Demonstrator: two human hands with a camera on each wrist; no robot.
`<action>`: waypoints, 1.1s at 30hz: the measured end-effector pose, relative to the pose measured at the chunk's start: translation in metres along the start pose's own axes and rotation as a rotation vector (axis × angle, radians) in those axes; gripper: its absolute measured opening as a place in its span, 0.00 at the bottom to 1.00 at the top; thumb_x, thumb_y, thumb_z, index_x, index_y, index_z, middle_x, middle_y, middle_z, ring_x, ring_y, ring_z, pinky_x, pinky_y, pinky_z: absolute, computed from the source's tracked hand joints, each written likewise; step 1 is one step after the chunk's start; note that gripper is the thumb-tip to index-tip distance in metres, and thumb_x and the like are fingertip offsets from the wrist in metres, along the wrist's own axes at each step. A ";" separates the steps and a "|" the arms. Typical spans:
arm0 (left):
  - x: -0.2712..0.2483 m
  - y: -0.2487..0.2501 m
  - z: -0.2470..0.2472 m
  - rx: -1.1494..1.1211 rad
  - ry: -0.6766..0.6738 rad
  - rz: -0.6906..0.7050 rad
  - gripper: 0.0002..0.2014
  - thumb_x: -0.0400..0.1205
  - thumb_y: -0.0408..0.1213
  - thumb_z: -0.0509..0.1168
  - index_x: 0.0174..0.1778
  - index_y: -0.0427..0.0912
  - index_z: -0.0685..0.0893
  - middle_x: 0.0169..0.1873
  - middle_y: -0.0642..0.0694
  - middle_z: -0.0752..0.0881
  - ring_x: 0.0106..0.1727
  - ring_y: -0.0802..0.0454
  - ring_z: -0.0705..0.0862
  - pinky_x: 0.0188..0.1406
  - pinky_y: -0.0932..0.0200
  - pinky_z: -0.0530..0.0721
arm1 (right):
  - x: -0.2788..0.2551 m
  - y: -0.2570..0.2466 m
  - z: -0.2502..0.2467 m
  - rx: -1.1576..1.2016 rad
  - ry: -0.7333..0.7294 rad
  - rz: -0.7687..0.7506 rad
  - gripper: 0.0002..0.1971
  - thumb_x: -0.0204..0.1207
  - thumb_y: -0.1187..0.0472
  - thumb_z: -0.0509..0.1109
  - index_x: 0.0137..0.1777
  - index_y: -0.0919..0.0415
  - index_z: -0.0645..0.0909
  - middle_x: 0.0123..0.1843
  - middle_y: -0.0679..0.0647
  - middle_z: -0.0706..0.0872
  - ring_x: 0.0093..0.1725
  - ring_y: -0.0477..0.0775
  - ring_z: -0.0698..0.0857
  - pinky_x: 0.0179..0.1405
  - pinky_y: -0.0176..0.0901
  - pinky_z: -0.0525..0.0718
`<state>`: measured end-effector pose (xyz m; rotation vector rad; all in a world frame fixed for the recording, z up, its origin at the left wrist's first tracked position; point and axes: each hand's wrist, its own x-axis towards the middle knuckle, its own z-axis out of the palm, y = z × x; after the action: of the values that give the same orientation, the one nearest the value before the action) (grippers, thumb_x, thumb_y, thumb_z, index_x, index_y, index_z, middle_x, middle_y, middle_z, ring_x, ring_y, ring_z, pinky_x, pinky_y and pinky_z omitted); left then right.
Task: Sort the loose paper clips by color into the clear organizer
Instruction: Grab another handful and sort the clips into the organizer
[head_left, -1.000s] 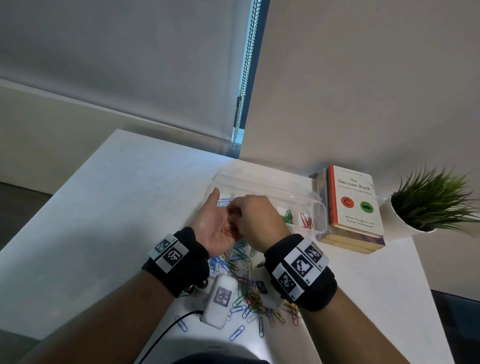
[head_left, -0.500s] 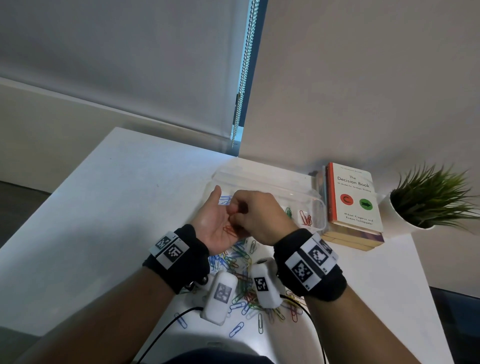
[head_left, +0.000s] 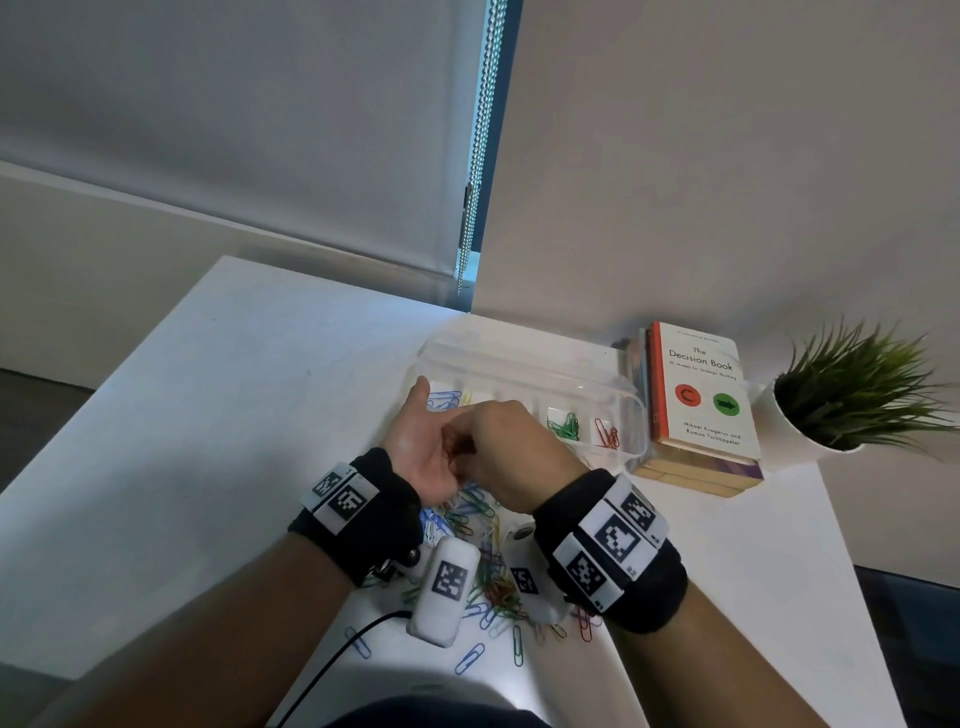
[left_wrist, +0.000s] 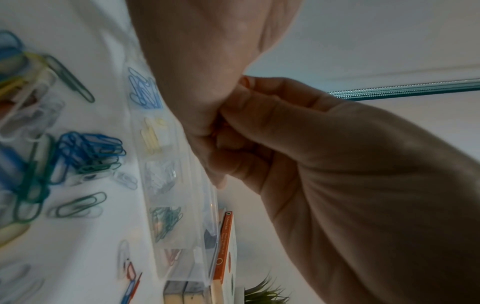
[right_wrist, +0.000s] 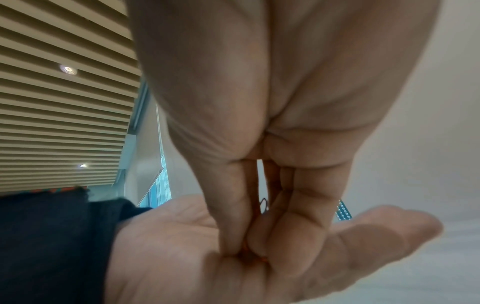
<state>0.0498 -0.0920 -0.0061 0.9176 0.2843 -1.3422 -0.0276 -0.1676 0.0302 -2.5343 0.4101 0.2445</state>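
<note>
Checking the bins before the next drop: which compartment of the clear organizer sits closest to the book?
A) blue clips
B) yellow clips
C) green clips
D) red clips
D: in the head view the red clips fill the end compartment of the clear organizer beside the book, with the green clips next inward.

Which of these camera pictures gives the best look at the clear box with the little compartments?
The head view: the clear organizer shows whole, with blue, yellow, green and red clips in separate compartments. The left wrist view shows its compartments close but blurred and partly behind the left hand. The right wrist view shows only hands.
</note>
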 end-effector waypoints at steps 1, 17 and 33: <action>0.001 0.000 0.000 0.004 0.000 0.000 0.45 0.83 0.69 0.39 0.64 0.29 0.81 0.57 0.31 0.87 0.59 0.38 0.85 0.52 0.47 0.82 | 0.000 0.000 0.000 -0.001 0.002 -0.003 0.11 0.70 0.67 0.68 0.37 0.48 0.80 0.45 0.57 0.87 0.43 0.56 0.85 0.44 0.47 0.84; 0.002 -0.002 0.010 0.056 -0.007 0.041 0.37 0.86 0.63 0.41 0.58 0.32 0.83 0.44 0.36 0.91 0.41 0.45 0.91 0.44 0.53 0.82 | -0.002 0.012 -0.003 0.030 0.107 0.004 0.09 0.71 0.69 0.62 0.44 0.58 0.82 0.44 0.56 0.87 0.41 0.54 0.82 0.36 0.41 0.74; 0.001 0.003 -0.002 0.321 -0.028 0.182 0.17 0.87 0.43 0.58 0.61 0.33 0.81 0.54 0.33 0.88 0.47 0.41 0.87 0.47 0.53 0.83 | -0.009 0.124 -0.055 -0.149 0.343 0.513 0.06 0.76 0.68 0.66 0.49 0.61 0.84 0.46 0.56 0.86 0.40 0.52 0.80 0.40 0.41 0.78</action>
<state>0.0537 -0.0913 -0.0065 1.1618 -0.0387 -1.2500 -0.0729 -0.2951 0.0169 -2.5750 1.2188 0.0248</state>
